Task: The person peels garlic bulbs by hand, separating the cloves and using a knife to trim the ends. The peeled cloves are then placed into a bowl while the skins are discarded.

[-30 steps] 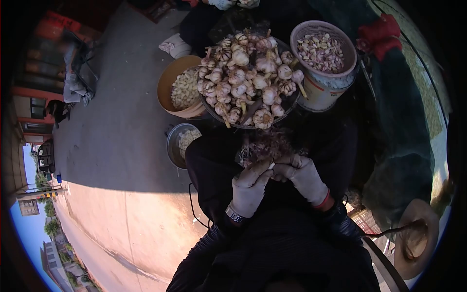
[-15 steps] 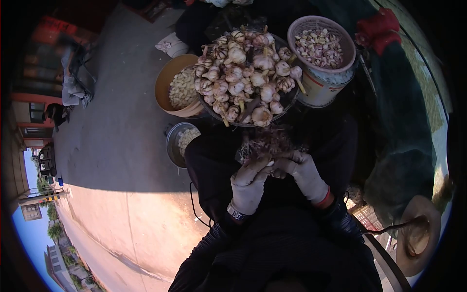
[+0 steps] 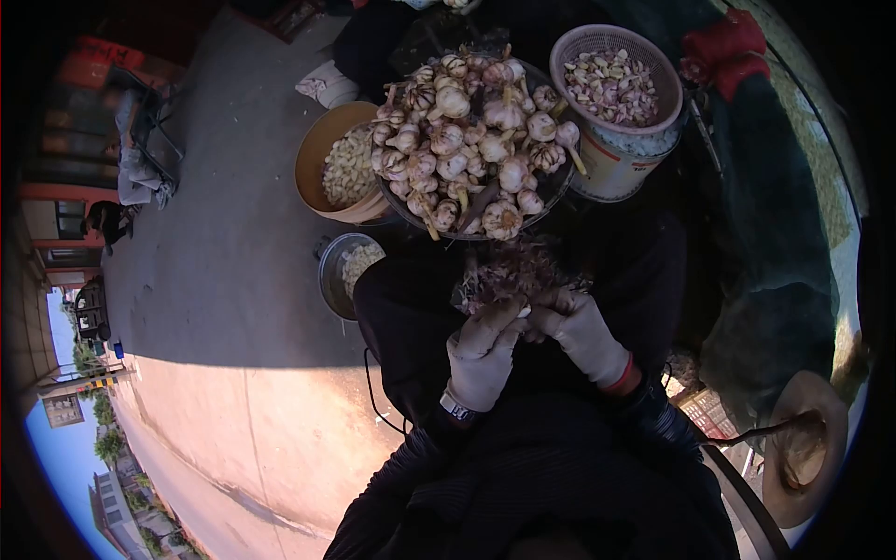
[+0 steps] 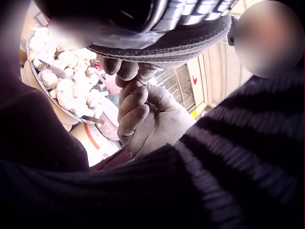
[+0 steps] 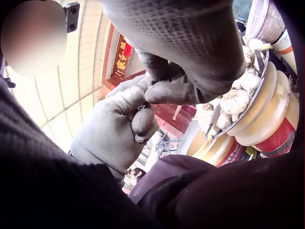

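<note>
Both hands wear pale gloves and meet above the lap. The left hand (image 3: 483, 357) has its fingers curled, pinching a small white clove (image 3: 525, 311) at its fingertips. Against it, the right hand (image 3: 583, 338) bends its fingers and thumb inward; what lies between them is hidden. In the right wrist view the fingertips of the left hand (image 5: 112, 129) and right hand (image 5: 186, 52) touch. Dry purplish skins (image 3: 509, 273) lie just beyond the hands. Farther on, a wide round tray holds piled garlic bulbs (image 3: 451, 140).
Peeled cloves fill part of a tan bucket (image 3: 310, 168) and a metal bowl (image 3: 332, 280) at left. A pink basket (image 3: 571, 45) of unpeeled cloves sits on a white bucket (image 3: 607, 173) at right. A straw hat (image 3: 805, 448) is at lower right.
The hands stay together with small finger movements; the white piece shows a little higher at the left fingertips. The surroundings shift slightly in the head view.
</note>
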The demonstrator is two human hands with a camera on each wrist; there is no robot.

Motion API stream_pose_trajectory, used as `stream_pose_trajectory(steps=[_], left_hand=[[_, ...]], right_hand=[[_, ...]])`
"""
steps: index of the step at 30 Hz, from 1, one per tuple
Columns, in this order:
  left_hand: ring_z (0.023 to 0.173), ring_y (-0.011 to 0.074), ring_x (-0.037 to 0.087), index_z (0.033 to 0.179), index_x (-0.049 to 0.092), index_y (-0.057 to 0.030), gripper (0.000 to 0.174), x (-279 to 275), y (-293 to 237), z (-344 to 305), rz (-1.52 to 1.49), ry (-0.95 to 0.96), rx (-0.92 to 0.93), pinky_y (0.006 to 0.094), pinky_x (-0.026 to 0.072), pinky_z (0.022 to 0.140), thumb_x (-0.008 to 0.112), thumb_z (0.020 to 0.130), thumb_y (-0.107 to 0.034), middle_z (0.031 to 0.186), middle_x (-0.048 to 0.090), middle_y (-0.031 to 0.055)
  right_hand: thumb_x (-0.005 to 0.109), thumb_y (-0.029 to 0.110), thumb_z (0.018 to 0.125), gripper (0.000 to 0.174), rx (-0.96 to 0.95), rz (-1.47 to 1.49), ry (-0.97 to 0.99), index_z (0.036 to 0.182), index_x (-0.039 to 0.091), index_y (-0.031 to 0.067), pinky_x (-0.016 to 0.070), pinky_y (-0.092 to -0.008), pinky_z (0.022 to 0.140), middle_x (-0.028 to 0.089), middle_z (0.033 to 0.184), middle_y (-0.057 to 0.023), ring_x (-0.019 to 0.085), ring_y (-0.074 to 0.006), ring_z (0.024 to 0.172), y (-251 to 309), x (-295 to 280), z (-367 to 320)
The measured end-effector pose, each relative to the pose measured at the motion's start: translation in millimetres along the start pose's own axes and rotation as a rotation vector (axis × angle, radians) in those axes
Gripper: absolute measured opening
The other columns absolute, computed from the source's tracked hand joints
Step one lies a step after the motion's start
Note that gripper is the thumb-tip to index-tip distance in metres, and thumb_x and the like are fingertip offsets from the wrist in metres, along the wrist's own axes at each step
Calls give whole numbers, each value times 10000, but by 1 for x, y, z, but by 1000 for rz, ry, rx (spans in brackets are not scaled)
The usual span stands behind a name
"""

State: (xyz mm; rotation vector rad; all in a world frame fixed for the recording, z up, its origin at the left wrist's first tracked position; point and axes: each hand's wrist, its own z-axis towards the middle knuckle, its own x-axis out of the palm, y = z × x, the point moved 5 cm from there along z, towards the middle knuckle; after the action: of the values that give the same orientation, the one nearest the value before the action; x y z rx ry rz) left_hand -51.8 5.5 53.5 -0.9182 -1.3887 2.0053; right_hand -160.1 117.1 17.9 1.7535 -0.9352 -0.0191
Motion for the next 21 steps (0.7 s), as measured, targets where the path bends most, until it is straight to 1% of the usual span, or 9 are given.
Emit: stream_pose_trajectory(steps=[1,3,4,9,13,14,17,19,21], left_hand=[[800,110,710,1192,728,-34,266,-2,0,0,1,2,1,217,566,661,703,941,51,992,737,82],[650,60,615,1163,745,-40,241,-6,19,-4,-162,-22,-375,196,474,549,705,941,44,895,707,32],[554,38,510,1133,751,-15,190,-7,22,-4,-228,-65,-424,201,383,485,689,957,19,813,671,4],[524,47,504,1137,728,43,180,-14,24,2,-342,-44,-502,209,382,472,640,992,-18,785,664,25],[532,46,509,1164,719,39,200,-8,34,-7,-415,93,-603,211,386,477,654,982,-17,785,660,19],[536,43,509,1169,717,37,205,-5,38,-11,-429,149,-671,211,388,481,658,980,-16,785,659,15],[547,59,531,1148,699,62,190,-4,38,-12,-330,227,-724,216,411,489,634,982,-3,876,730,67],[568,53,543,1148,698,63,202,-6,40,-15,-275,257,-718,211,428,514,650,954,32,889,732,61],[730,83,631,1145,719,30,202,-5,44,-17,-203,354,-717,225,510,656,698,945,12,907,706,32]], right_hand=[[679,136,992,211,12,-74,-8,1114,711,-34,567,-245,715,727,914,-60,677,-106,757,1,3,0],[677,137,993,211,22,-146,-20,1114,711,-33,560,-242,706,723,906,-58,669,-100,753,4,4,1],[687,152,991,222,49,-231,29,1115,710,-31,555,-240,706,720,900,-58,666,-97,757,4,6,1],[709,113,964,188,158,-210,-6,1076,706,-38,534,-236,704,722,890,-50,659,-99,767,6,4,-2],[719,207,990,191,-118,-245,-104,1084,733,41,578,-264,767,733,1008,-63,709,-129,864,12,-1,-2],[720,191,981,158,-282,-541,-57,1094,740,84,582,-274,785,721,1044,-46,709,-149,910,5,-3,-1],[734,140,919,194,-215,-671,-39,1104,760,193,584,-310,804,679,1126,10,688,-185,987,-2,-6,-2],[733,124,883,252,-595,-1186,-18,1117,764,213,578,-321,795,674,1112,15,676,-178,985,-2,3,-6],[731,123,867,287,-704,-1218,-2,1134,763,222,572,-327,800,680,1114,12,683,-177,945,-1,3,-7]])
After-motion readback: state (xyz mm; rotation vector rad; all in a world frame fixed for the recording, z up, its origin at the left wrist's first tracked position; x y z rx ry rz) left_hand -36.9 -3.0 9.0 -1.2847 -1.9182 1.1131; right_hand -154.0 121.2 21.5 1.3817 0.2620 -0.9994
